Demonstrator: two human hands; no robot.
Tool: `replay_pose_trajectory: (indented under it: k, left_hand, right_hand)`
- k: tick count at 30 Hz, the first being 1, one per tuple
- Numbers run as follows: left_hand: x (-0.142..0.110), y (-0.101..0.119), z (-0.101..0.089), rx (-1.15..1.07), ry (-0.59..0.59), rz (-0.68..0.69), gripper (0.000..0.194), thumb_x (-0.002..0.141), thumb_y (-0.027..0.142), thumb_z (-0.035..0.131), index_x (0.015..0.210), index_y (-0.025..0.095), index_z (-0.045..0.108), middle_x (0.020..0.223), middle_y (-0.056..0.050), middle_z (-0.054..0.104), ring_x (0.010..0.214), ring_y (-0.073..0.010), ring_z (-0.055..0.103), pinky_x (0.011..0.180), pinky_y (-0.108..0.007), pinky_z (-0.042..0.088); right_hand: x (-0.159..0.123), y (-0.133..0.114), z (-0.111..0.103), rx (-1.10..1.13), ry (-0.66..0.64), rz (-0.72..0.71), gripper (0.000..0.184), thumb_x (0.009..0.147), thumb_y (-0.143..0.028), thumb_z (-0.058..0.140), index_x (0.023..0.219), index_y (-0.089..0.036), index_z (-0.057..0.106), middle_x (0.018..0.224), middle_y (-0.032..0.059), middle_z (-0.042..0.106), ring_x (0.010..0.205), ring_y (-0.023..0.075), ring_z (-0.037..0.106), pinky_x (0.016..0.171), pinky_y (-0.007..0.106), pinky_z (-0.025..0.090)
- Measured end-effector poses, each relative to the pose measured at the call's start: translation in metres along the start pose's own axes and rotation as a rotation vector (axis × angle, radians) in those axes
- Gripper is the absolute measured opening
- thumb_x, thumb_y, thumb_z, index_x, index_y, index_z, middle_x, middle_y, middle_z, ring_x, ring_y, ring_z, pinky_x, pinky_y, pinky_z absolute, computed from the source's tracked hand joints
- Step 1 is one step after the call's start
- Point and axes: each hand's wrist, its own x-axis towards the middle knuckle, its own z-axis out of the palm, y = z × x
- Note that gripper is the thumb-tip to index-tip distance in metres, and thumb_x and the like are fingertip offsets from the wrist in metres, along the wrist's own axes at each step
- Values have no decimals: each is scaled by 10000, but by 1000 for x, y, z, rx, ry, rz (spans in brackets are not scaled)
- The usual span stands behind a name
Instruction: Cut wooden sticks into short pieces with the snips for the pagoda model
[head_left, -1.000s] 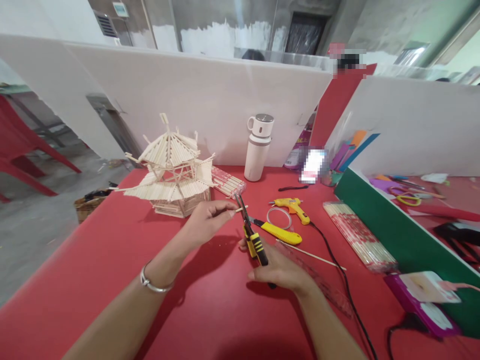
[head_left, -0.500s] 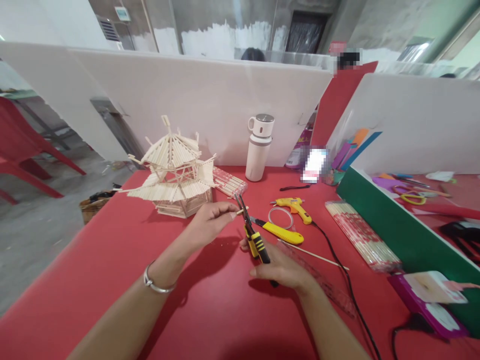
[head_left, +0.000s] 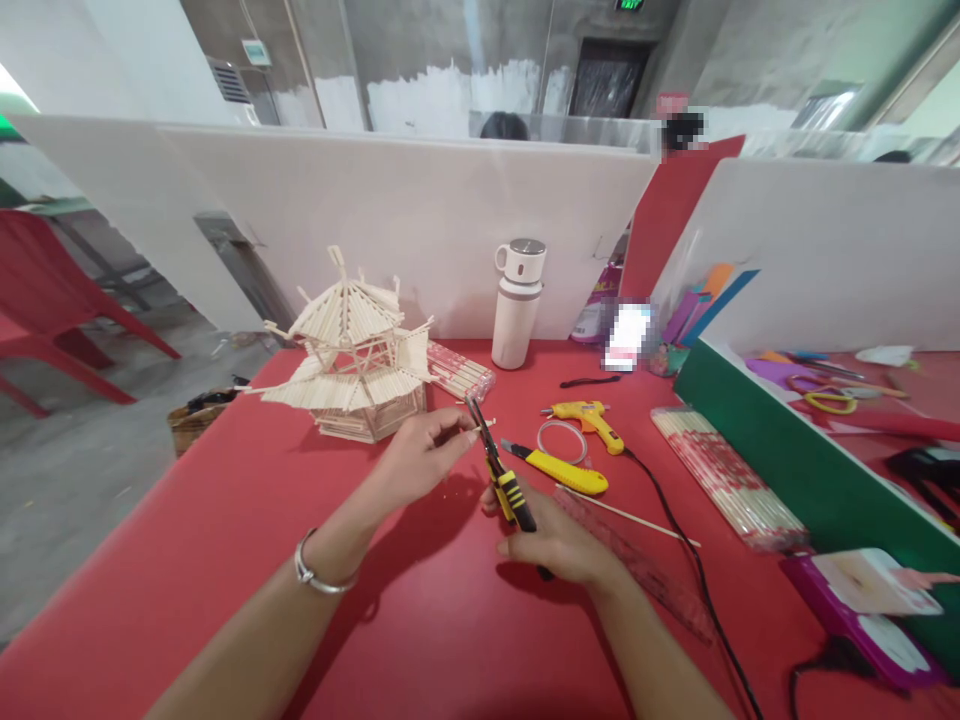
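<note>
- We see the left hand (head_left: 424, 455) holding a short, thin, pale wooden stick (head_left: 492, 422); its grip is closed to a pinch, thumb against fingers, probably because so small a piece asks for the fingertips.
- The right hand (head_left: 551, 530) has its grip folded around the black-and-yellow handles of metal-nosed pliers (head_left: 508, 490). We think it is held low on the handles to give more leverage.
- The stick lies across the nose of the pliers, above the red desk (head_left: 420, 640); we cannot tell how firmly the jaws press it.
- Behind the left hand stands a pale pagoda-shaped model made of wooden sticks (head_left: 360, 385), apart from the pliers, perhaps so that it is not knocked.
- To the right of the pliers we find a yellow utility knife (head_left: 566, 471) and a yellow glue gun with black cable (head_left: 589, 420), both lying near the right hand, maybe for easy reach.
</note>
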Motion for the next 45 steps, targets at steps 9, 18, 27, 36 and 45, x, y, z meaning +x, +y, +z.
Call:
replay_pose_trajectory:
  k: [9, 18, 27, 36, 45]
  left_hand:
    - [-4, 4, 2, -15, -22, -19, 238, 905, 344, 526, 765, 161, 587, 529, 72, 400, 470, -68, 365, 474, -205, 284]
    - [-4, 2, 1, -68, -28, -53, 271, 876, 334, 551, 675, 154, 569, 479, 82, 335, 429, -54, 302, 445, -216, 226]
    - [-3, 11, 1, -220, -62, -233, 202, 844, 312, 561, 722, 156, 600, 363, 105, 359, 291, -57, 330, 359, -193, 247]
    - [-3, 4, 0, -269, -80, -224, 188, 839, 315, 572, 735, 161, 597, 368, 106, 371, 287, -50, 315, 348, -189, 219]
    - [-3, 9, -6, -255, -105, -242, 190, 834, 326, 582, 756, 157, 614, 374, 104, 381, 297, -53, 313, 345, -192, 239]
  right_hand:
    - [-2, 3, 0, 4, -3, -24, 605, 613, -129, 614, 1211, -209, 573, 1182, 71, 604, 1122, 243, 549, 993, 385, 420]
    - [-4, -3, 0, -99, 2, -34, 662, 600, -129, 584, 1259, -199, 602, 1192, 46, 631, 1225, 290, 502, 1095, 427, 342]
    - [-4, 1, 0, -104, 14, -41, 646, 614, -141, 602, 1257, -203, 616, 1234, 45, 618, 1203, 278, 504, 1085, 399, 356]
    - [-4, -6, 3, -103, 8, -18, 684, 607, -155, 607, 1289, -196, 574, 1217, 48, 609, 1118, 263, 530, 989, 382, 410]
    - [-5, -13, 8, -198, 49, -18, 710, 642, -160, 598, 1344, -205, 505, 1115, 47, 601, 985, 246, 546, 906, 372, 431]
